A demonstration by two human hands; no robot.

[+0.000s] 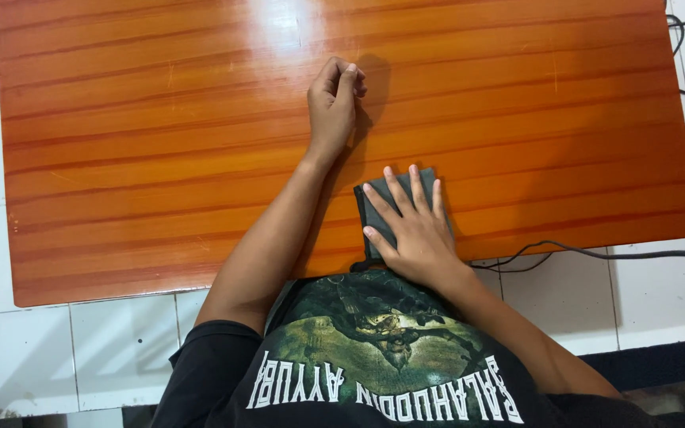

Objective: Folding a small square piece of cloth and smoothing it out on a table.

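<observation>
right hand [415, 226] lies flat, fingers spread, palm down on a dark grey folded cloth [374, 208] at the near edge of the orange wooden worktop [160, 158]; grip fully open, pressing the cloth and not clasping it. left hand [333, 99] rests further out on bare wood, up and left of the cloth, fingers curled into a loose fist, grip closed on nothing visible. black cable [596, 254] runs off to the right of the right hand over white floor tiles [120, 349].

No packages, labels, signs or screens are in view.
</observation>
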